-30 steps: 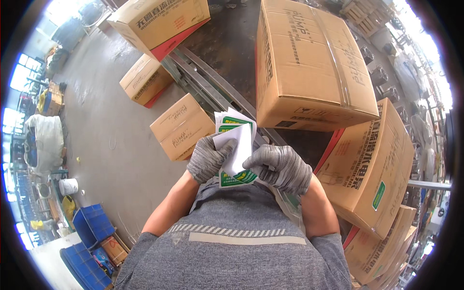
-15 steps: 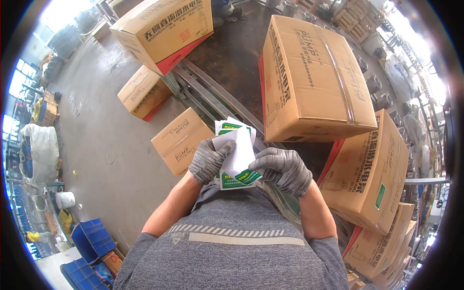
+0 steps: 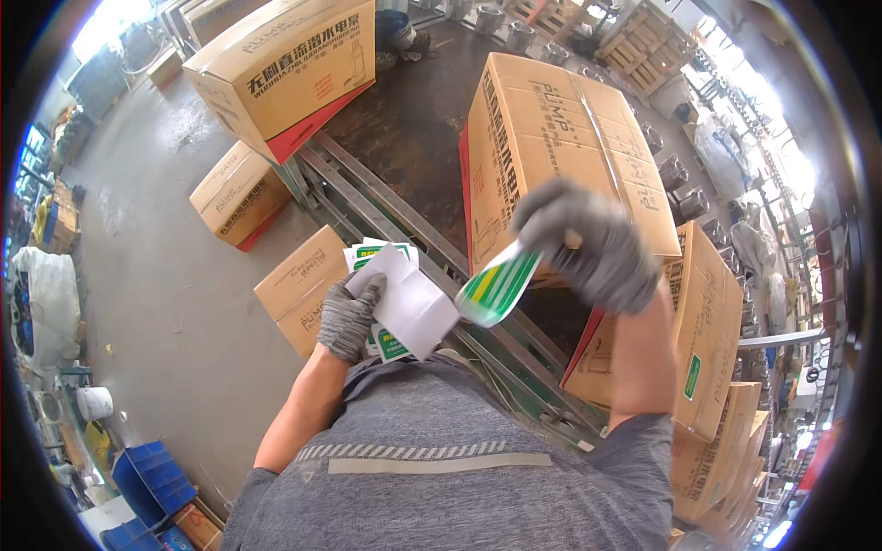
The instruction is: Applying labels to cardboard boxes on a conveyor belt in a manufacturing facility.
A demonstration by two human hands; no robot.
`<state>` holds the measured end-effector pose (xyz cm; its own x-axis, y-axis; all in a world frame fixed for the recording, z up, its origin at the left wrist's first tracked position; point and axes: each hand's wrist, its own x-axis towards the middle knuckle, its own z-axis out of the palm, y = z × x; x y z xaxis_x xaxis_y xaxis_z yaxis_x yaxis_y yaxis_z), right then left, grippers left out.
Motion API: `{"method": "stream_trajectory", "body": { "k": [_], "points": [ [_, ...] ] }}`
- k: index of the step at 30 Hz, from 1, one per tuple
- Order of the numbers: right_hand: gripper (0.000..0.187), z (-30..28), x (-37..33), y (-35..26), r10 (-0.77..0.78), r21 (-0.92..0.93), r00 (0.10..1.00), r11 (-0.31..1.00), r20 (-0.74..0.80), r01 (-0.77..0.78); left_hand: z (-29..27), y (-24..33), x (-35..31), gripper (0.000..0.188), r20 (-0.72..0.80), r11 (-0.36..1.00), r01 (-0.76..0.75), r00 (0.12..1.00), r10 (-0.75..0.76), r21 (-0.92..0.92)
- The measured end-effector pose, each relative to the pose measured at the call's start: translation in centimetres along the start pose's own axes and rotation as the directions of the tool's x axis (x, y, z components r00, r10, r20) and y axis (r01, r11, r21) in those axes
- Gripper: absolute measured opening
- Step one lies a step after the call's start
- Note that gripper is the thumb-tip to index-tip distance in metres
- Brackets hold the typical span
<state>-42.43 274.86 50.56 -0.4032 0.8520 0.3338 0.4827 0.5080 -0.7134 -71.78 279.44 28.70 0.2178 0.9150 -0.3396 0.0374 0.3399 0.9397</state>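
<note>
My left hand [image 3: 351, 315], in a grey work glove, holds a stack of white and green printed leaflets [image 3: 404, 303] close to my chest. Gloved too, my right hand [image 3: 588, 243] is raised toward the middle right and pinches a single green-striped leaflet [image 3: 496, 286], lifted clear of the stack. It hangs in front of the red-edged side of a large closed cardboard box [image 3: 551, 138] that lies on a metal roller track [image 3: 404, 211].
A second large box [image 3: 285, 69] sits farther up the track. Two small boxes [image 3: 241, 193] [image 3: 303, 285] lie on the concrete floor at left. Stacked boxes [image 3: 712, 349] stand at right. Blue crates [image 3: 152, 477] and a white bucket [image 3: 94, 401] are at lower left.
My right hand has pulled one leaflet off the stack and swung it up and to the right. The left hand keeps the stack. The view has shifted, the boxes appearing lower in the picture.
</note>
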Motion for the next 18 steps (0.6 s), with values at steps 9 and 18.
{"method": "stream_trajectory", "body": {
  "k": [9,18],
  "points": [
    [0.013,-9.9,0.5,11.1,0.443,-0.302,0.879,0.874,0.176,-0.380,-1.3,-1.0,-0.7,0.035,-0.053,0.998,-0.013,0.999,0.010,-0.060],
    [0.037,-7.4,0.2,13.3,0.267,-0.601,0.936,0.795,0.230,-0.080,-1.3,-1.6,-1.0,0.034,-0.115,0.999,-0.022,0.993,0.019,-0.031]
  ]
}}
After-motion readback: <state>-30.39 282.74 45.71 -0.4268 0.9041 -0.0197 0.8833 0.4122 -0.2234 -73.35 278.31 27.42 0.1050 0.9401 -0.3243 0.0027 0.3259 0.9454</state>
